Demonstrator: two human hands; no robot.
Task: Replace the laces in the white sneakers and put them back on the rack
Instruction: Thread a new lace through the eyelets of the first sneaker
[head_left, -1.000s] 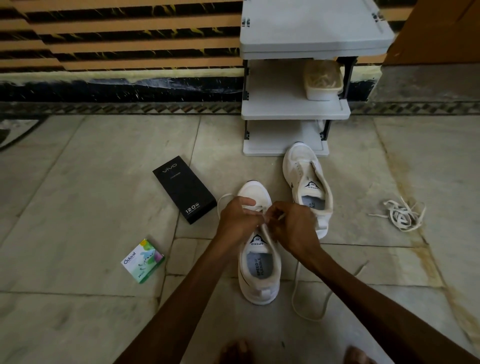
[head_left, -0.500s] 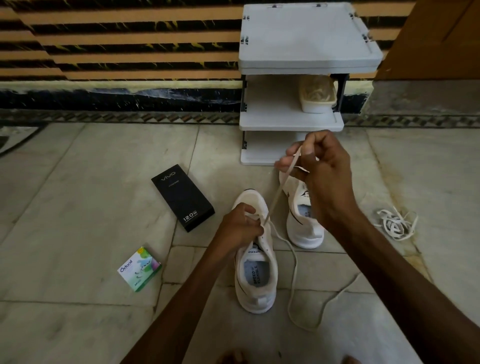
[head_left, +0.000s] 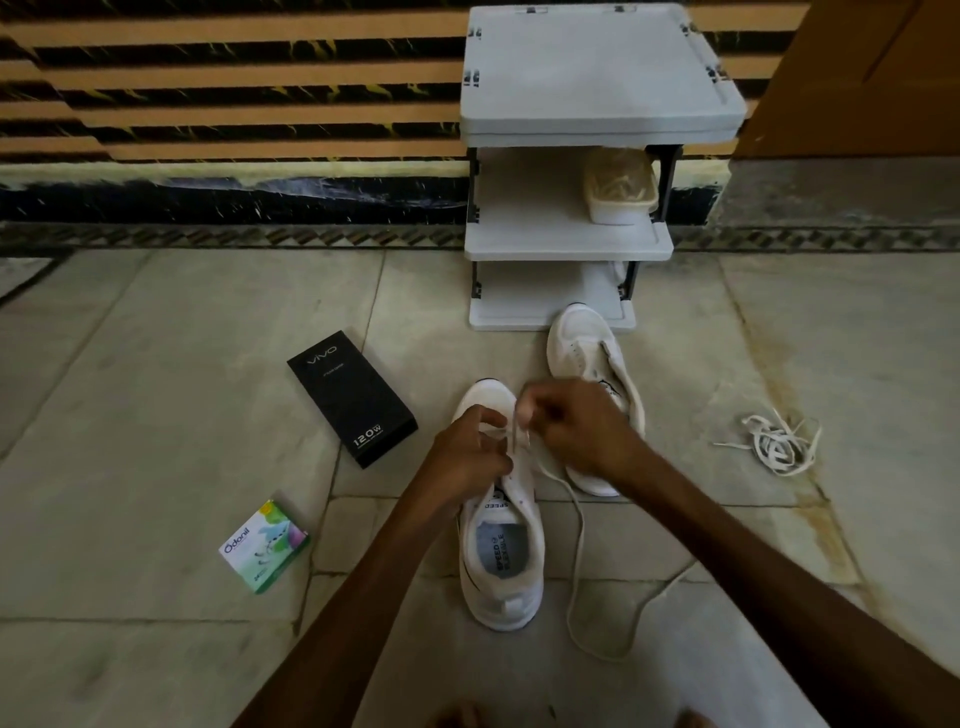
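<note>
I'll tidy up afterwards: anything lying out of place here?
A tangled white lace lies on the stone floor, right of the far white sneaker; a black phone box and small green carton lie left.

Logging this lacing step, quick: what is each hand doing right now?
Left hand: closed, pinching the lace at the near sneaker.
Right hand: closed, pinching the same lace just above that sneaker.

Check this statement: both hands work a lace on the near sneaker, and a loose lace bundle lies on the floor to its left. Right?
One error: the head view shows the loose lace bundle on the floor to the right of the near sneaker, not its left. The left hand and right hand do work a lace on that sneaker.
</note>
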